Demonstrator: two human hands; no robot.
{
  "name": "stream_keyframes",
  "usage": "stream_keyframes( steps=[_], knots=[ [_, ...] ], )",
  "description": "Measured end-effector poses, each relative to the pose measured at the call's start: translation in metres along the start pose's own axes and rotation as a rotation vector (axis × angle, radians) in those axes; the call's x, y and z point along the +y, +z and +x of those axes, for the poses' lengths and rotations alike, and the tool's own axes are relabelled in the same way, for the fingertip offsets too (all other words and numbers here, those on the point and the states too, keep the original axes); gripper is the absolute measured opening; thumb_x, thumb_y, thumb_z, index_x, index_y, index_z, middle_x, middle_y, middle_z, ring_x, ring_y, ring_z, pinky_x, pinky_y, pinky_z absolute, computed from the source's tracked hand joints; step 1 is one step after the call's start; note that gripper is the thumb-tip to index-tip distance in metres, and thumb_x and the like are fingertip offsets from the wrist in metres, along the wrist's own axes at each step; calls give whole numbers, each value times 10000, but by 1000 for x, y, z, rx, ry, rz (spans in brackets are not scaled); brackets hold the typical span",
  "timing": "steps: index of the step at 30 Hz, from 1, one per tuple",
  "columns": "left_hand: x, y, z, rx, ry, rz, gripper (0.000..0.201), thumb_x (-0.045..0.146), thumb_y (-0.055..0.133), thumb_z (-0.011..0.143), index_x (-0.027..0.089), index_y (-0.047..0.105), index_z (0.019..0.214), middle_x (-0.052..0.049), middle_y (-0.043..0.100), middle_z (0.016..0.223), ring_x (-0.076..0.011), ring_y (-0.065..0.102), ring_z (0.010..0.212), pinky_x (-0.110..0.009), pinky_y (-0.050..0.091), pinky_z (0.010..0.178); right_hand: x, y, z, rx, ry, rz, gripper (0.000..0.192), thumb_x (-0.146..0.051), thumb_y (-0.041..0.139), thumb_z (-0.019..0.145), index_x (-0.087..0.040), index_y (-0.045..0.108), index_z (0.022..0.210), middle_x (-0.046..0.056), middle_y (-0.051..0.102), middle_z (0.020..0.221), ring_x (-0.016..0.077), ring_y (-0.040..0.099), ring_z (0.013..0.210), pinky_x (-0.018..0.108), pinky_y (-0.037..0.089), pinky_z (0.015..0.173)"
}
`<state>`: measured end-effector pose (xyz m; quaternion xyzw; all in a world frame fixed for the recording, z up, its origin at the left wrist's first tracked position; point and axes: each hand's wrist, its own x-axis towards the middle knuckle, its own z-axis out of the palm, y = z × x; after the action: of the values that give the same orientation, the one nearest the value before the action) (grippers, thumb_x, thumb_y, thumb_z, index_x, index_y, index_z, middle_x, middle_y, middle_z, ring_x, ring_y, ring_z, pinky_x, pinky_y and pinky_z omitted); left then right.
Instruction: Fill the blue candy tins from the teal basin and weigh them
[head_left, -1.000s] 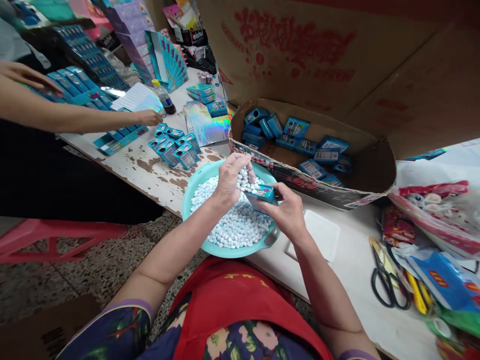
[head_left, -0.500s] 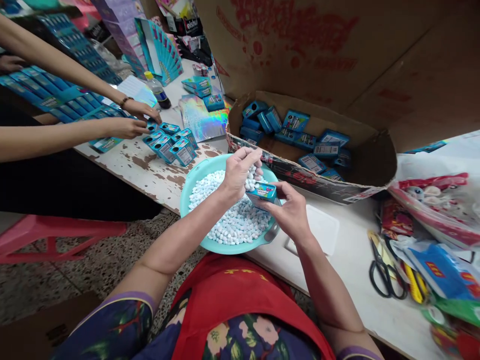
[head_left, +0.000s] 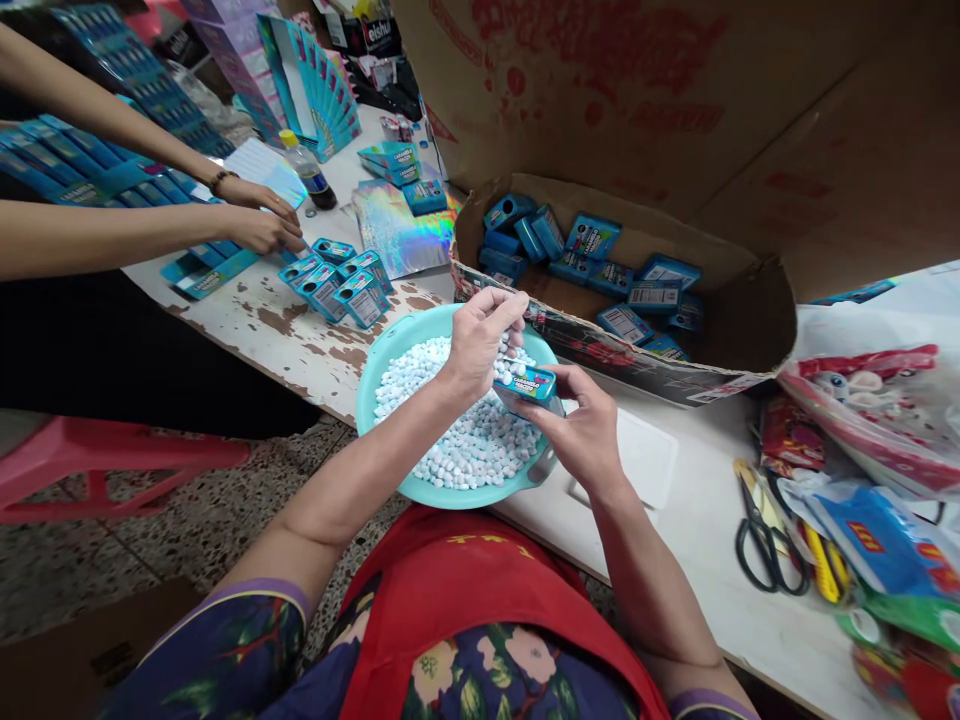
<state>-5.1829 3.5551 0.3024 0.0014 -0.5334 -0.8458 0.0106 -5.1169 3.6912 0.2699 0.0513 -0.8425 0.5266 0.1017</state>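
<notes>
A teal bowl heaped with small white and pale blue candies sits at the table's near edge. My right hand holds a small blue candy box over the bowl. My left hand is cupped around a fistful of candies right above the box's open end, fingers touching it.
A cardboard carton behind the bowl holds several blue boxes. More blue boxes stand on the worn table, where another person's hands work. Scissors, a white lid and plastic bags lie to the right.
My left hand has stayed over the box with fewer candies showing in it. The other person's two hands came together at the standing blue boxes.
</notes>
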Motion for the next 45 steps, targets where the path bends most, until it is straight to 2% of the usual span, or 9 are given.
stream_keyframes(
  steps=[9, 17, 23, 27, 29, 31, 35, 39, 45],
  knots=[
    [-3, 3, 0, 2, -18, 23, 262, 342, 673, 804, 181, 490, 707, 63, 483, 558, -29, 395, 396, -166, 238, 345, -4, -9, 0, -5, -100, -124, 295, -240, 727, 726, -230, 657, 1012, 14, 696, 945, 191, 638, 852, 317, 489, 791],
    [-1, 6, -4, -4, -5, -7, 283, 365, 698, 786, 185, 492, 712, 67, 475, 549, -31, 392, 383, -166, 224, 337, 0, -8, 0, -33, -40, -31, 281, -262, 744, 722, -226, 675, 992, 13, 703, 950, 183, 635, 848, 314, 495, 798],
    [-2, -25, 7, 74, 4, 142, 255, 389, 648, 807, 195, 500, 730, 51, 501, 601, -57, 453, 445, -164, 283, 376, 10, -13, -5, 20, 63, 173, 366, -293, 812, 674, -228, 669, 1005, -4, 701, 935, 162, 632, 820, 302, 498, 791],
    [-9, -57, 4, -214, -19, 710, 223, 420, 612, 818, 199, 638, 827, -40, 689, 899, -181, 644, 863, -256, 514, 706, 13, -9, -5, 41, 88, 225, 377, -268, 813, 663, -227, 666, 1008, -5, 697, 937, 162, 629, 824, 305, 499, 790],
    [-9, -61, -5, -233, 28, 829, 300, 456, 532, 873, 204, 669, 961, -64, 692, 1096, -225, 610, 1085, -334, 482, 934, 14, -6, -3, 52, 85, 214, 364, -265, 803, 669, -224, 667, 1005, -3, 697, 933, 163, 629, 826, 307, 500, 793],
    [-8, -56, -17, -208, 79, 807, 397, 476, 421, 935, 213, 632, 1145, -77, 639, 1263, -228, 558, 1217, -372, 421, 1044, 14, -3, -1, 73, 70, 185, 350, -259, 792, 676, -221, 667, 1001, -2, 697, 932, 165, 629, 835, 313, 498, 807],
    [-7, -36, -38, -407, 204, 904, 465, 445, 453, 941, 229, 526, 1346, -94, 393, 1539, -245, 331, 1439, -426, 266, 1182, 15, 3, -3, 86, 51, 181, 351, -225, 774, 677, -222, 667, 1011, -6, 690, 931, 161, 623, 841, 314, 495, 817],
    [-4, -31, -43, -473, 203, 937, 495, 430, 432, 956, 255, 462, 1418, -71, 372, 1553, -250, 234, 1479, -466, 189, 1210, 18, 6, -10, 93, 93, 278, 365, -243, 791, 676, -224, 663, 1017, -8, 688, 922, 155, 628, 836, 306, 504, 805],
    [6, -56, -20, -313, 59, 673, 561, 515, 326, 967, 258, 385, 1462, -115, 481, 1470, -242, 568, 1227, -387, 471, 1001, 19, 2, -12, 117, 116, 397, 439, -304, 844, 630, -221, 651, 1015, 9, 699, 938, 172, 653, 858, 319, 536, 814]
  ],
)
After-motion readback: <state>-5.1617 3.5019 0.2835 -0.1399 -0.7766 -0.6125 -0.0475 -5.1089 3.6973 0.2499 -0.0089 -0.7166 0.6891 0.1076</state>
